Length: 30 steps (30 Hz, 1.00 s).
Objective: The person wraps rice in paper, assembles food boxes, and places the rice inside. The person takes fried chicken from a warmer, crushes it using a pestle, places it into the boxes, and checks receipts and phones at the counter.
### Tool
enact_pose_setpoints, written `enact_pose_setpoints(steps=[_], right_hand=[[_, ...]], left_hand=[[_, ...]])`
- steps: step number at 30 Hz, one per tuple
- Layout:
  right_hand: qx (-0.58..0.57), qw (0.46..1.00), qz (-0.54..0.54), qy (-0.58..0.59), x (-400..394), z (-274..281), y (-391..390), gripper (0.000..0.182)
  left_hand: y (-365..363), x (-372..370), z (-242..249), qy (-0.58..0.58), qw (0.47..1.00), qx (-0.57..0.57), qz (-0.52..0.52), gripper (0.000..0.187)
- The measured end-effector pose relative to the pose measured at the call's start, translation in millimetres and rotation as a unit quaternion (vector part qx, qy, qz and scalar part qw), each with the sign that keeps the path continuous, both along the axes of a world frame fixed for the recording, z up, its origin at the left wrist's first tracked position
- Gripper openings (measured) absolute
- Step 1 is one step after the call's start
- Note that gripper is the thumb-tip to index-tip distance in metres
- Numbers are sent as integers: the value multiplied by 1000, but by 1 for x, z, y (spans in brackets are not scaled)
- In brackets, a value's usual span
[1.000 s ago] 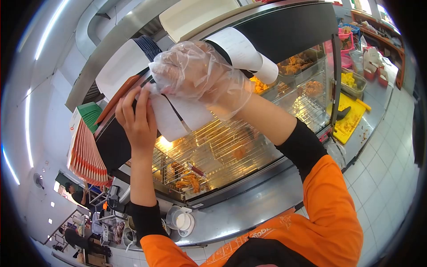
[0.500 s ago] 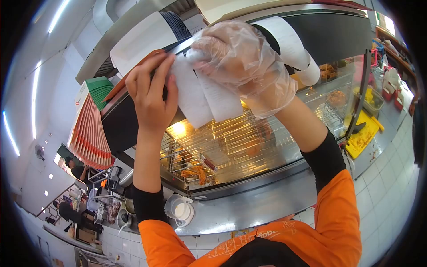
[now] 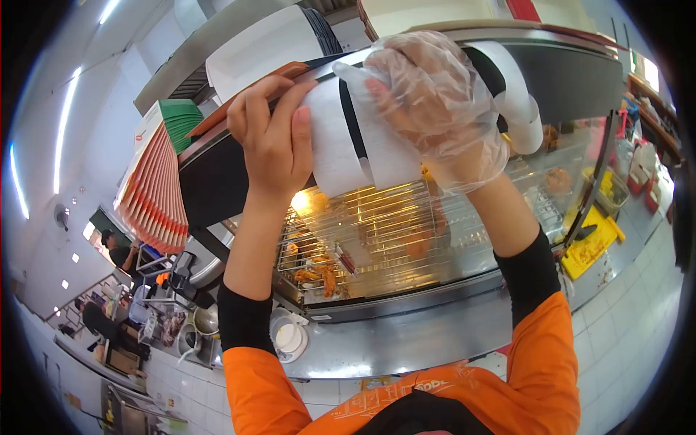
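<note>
My left hand [image 3: 274, 145], bare, has its fingers bent over the top edge of the warming cabinet, with the thumb against a white paper slip [image 3: 330, 141]. A clear plastic glove covers my right hand [image 3: 442, 109]. Its fingers are closed on a second white slip [image 3: 388, 148], beside the first one. A narrow dark gap shows between the two slips, which hang over the cabinet's front. More curled white paper [image 3: 511, 87] hangs to the right of the glove.
Below my hands, wire racks with fried food [image 3: 319, 275] show inside the lit glass cabinet [image 3: 464, 232]. Folded red-and-white cartons [image 3: 156, 203] stand left. A yellow board [image 3: 591, 243] lies right. Two people [image 3: 119, 250] are at the far left.
The view has shifted, so the cabinet and both hands appear further right. The gap between the two slips is wider, and the left slip now sits straighter beside my left thumb.
</note>
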State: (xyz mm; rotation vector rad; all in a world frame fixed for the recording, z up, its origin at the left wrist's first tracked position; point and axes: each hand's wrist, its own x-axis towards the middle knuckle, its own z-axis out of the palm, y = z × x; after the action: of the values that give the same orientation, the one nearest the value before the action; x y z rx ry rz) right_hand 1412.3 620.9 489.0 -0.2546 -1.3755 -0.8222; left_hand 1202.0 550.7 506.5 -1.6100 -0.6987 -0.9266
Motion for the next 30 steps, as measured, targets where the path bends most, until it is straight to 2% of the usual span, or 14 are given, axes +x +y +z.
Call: enact_pose_setpoints(steps=[6,10,13,16,17,19,21,22,23,25,26,28,29,30], right_hand=[[-80,997,-18,0,2,-2,-14,24],[-85,996,-38,-12,4,0,-14,27],[-120,992,-29,-13,1,-6,-13,35],[-87,996,-20,22,4,-4,-28,42],[-131,991,31,-2,20,-13,-51,50],[-104,994,28,-16,41,-34,-76,52],[-82,977,190,45,55,-61,-84,52],[-74,956,272,85,56,-71,-84,52],[-89,921,349,148,52,-78,-81,51],[-160,918,310,187,54,-84,-80,50],[-208,946,192,159,64,-78,-78,51],[-268,943,124,151,72,-78,-73,52],[-283,926,176,178,74,-81,-68,52],[-301,928,130,176,80,-84,-66,52]], left_hand=[[-1,0,1,-4,993,-74,-95,27],[-12,7,-1,-6,998,-59,30,27],[-17,11,1,-18,997,-69,40,29],[-26,29,1,-16,998,-41,54,31],[-31,39,1,-13,998,-26,58,32],[-37,55,4,37,999,0,14,34],[-43,86,10,71,996,-28,-35,35],[-37,104,16,96,987,-82,-96,36],[-27,127,21,110,983,-79,-123,35],[-4,161,38,129,970,-98,-184,31],[4,171,43,125,970,-151,-145,31],[16,185,51,119,959,-249,-69,29],[21,186,52,123,961,-241,-60,29],[25,187,53,129,963,-232,-51,29]])
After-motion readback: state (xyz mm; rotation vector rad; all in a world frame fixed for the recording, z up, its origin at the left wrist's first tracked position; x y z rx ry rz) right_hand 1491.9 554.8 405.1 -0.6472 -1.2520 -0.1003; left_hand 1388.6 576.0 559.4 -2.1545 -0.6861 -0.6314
